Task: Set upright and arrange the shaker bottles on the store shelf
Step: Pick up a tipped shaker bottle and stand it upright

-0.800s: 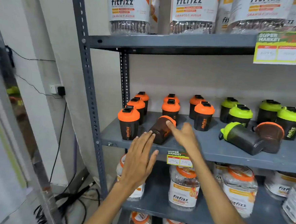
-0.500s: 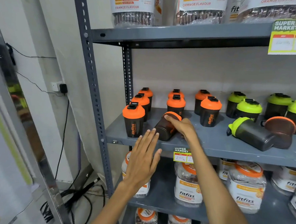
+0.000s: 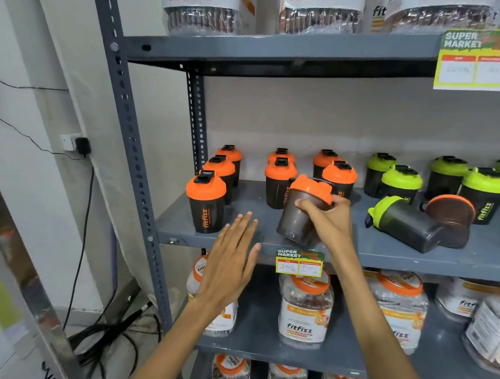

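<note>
My right hand (image 3: 326, 221) grips the orange-lidded shaker (image 3: 303, 211) around its dark body, thumb on the near side, fingers wrapped behind. The shaker is tilted, lid up and leaning right, its base at the front edge of the middle shelf (image 3: 386, 255); I cannot tell whether the base touches the shelf. My left hand (image 3: 232, 262) is flat, fingers straight and close together, palm toward the shelf front, touching nothing, just left of the shaker.

Directly behind the shaker stand two upright orange shakers (image 3: 279, 182); the one behind my hand is partly hidden. More stand in rows to the left, the nearest one (image 3: 206, 204) at the front beside my left fingertips. To the right, a green-lidded shaker (image 3: 403, 222) lies on its side, its base against a brown shaker (image 3: 451, 215) that is also tipped over. Upright green shakers (image 3: 400, 182) fill the back right.

A price tag (image 3: 300, 262) hangs on the shelf edge below the gripped shaker. Jars (image 3: 305, 308) stand on the shelf beneath.
</note>
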Action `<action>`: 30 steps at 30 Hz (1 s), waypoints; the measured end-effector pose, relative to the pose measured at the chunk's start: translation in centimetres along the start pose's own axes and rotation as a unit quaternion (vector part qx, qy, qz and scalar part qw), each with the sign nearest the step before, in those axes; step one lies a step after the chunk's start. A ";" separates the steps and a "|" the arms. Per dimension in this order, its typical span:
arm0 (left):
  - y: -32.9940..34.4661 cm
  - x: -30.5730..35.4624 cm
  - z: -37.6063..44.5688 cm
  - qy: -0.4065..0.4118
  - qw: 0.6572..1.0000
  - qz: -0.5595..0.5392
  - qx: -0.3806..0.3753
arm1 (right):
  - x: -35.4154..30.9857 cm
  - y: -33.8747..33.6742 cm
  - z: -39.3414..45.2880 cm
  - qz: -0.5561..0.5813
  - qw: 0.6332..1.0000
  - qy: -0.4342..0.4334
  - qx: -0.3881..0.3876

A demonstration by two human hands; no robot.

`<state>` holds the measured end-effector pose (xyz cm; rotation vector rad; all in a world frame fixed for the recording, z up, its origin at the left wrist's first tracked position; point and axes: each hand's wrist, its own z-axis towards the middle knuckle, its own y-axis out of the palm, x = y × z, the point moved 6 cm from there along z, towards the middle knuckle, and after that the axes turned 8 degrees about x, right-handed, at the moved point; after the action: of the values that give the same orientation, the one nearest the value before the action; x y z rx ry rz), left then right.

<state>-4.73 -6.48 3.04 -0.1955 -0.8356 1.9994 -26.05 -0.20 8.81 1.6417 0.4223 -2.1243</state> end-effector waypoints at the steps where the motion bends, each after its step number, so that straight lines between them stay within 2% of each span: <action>1: 0.4 -0.1 0.5 -0.001 1.000 0.008 -0.010 | -0.5 -0.5 -0.2 -0.037 0.998 -0.030 0.033; 3: 1.2 -0.2 1.4 -0.007 0.999 0.020 -0.030 | -1.6 -0.5 -0.6 -0.073 0.990 -0.096 0.069; 6: 2.3 -0.6 2.2 -0.020 0.997 0.041 -0.064 | -2.8 0.9 -1.0 -0.068 0.978 -0.171 0.094; 11: 3.8 -1.6 2.3 -0.031 0.990 0.087 -0.110 | -3.3 4.2 -1.5 -0.134 0.955 -0.235 0.121; 18: 3.6 -1.5 2.2 -0.022 0.991 0.084 -0.102 | -1.7 7.0 -1.7 -0.176 0.943 -0.248 0.133; 30: 3.3 -1.5 2.1 -0.028 0.991 0.078 -0.101 | -0.5 7.8 -1.5 -0.189 0.943 -0.243 0.127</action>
<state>-7.14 -9.85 2.22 -0.3320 -1.0885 2.0720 -20.78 -6.21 9.04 1.1472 0.3321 -2.8713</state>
